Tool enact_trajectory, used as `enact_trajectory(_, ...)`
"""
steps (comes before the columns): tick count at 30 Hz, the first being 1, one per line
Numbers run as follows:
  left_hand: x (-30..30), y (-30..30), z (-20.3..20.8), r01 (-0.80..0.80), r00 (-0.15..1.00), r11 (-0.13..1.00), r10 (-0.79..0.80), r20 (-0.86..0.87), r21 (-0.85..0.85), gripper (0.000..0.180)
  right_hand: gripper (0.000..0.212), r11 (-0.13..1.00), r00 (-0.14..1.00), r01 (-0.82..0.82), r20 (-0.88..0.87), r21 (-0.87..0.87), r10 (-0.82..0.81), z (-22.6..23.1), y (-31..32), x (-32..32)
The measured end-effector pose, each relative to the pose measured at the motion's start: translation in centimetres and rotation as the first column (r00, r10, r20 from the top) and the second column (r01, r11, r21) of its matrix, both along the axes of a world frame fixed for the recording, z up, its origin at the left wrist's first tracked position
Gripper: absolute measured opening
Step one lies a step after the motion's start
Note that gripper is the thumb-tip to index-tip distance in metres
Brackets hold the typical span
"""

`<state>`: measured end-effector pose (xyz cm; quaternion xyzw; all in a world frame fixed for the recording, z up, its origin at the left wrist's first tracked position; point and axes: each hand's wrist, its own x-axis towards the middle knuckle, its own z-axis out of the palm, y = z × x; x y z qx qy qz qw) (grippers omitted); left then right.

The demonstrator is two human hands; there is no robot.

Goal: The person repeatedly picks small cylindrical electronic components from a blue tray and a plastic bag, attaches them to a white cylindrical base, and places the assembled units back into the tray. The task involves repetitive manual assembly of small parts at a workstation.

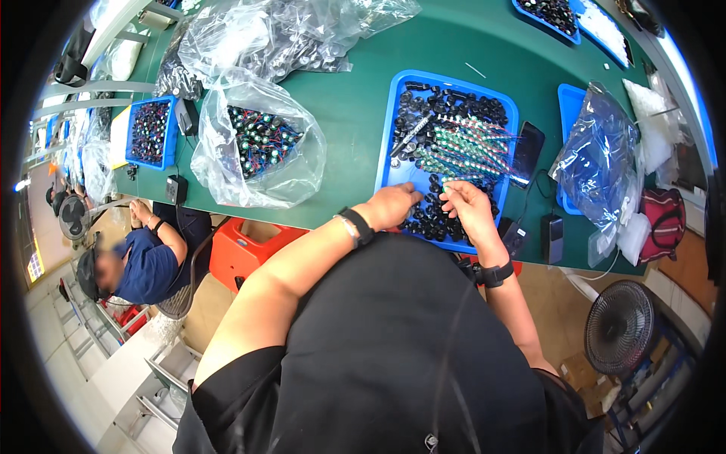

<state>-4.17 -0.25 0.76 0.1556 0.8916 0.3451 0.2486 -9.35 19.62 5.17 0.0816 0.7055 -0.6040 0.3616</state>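
Observation:
A blue tray (384, 140) lies on the green table in front of me, holding many small black round parts (432, 227). Across its middle lie rows of small green-faced parts with thin coloured wires (473, 147), and a white-and-black marker pen (409, 137) rests at their left. My left hand (393, 206) reaches over the tray's near left, its fingers curled down at the black parts; what they grip is hidden. My right hand (470, 208), over the near right of the tray, pinches a small pale-green part (446, 186) between thumb and fingertips.
Left of the tray, a clear bag (302, 163) contains wired parts. Larger plastic bags (257, 38) lie behind it. A phone (528, 151) and black power bank (552, 238) are at right. A person (155, 257) sits left, near a red stool (246, 246). A fan (620, 325) stands right.

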Motion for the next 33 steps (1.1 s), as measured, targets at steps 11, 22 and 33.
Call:
enact_trajectory(11,-2.2,-1.2,3.4,-0.380,0.891,0.885,0.272,0.363,0.270,0.038,0.024,0.989,1.000,-0.024,-0.001,-0.146,0.024,1.5,-0.7,-0.3)
enact_trajectory(22,-3.0,-1.5,8.0,-0.609,0.784,0.654,0.411,0.464,0.450,0.033,0.011,0.955,0.998,-0.053,-0.038,-0.292,0.044,3.1,-3.5,-2.0)
enact_trajectory(33,-3.1,-2.1,8.4,-0.756,0.644,0.421,0.343,0.684,0.501,0.042,0.011,0.957,1.000,-0.005,-0.021,-0.290,-0.001,3.2,-3.4,-2.1)
